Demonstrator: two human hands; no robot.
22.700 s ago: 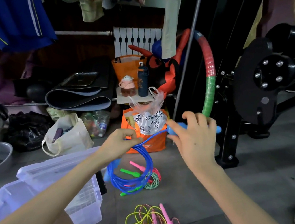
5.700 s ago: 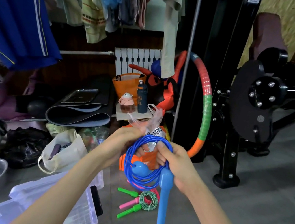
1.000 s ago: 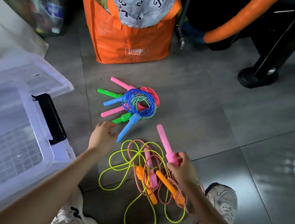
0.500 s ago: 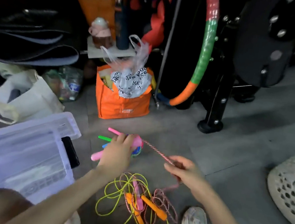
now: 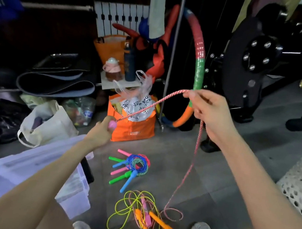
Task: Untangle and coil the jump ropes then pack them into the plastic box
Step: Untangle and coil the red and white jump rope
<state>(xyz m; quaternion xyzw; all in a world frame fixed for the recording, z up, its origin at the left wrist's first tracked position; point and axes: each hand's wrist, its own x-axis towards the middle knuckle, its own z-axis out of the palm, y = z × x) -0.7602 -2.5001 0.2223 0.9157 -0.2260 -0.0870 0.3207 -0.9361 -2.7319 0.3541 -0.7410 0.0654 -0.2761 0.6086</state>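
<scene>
2 hands [image 5: 103, 129] [image 5: 211, 113] hold striped rope [image 5: 147, 107].

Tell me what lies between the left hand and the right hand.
Head view: a red-and-white rope stretches from the pink handle in the left hand to the right hand.

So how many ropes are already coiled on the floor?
3, in one pile: blue rope on top, green rope inside its loop, pink rope underneath, at the right edge. Others could be hidden below.

Pink handle [image 5: 111, 124] mostly w/in left hand [image 5: 103, 130].
</scene>
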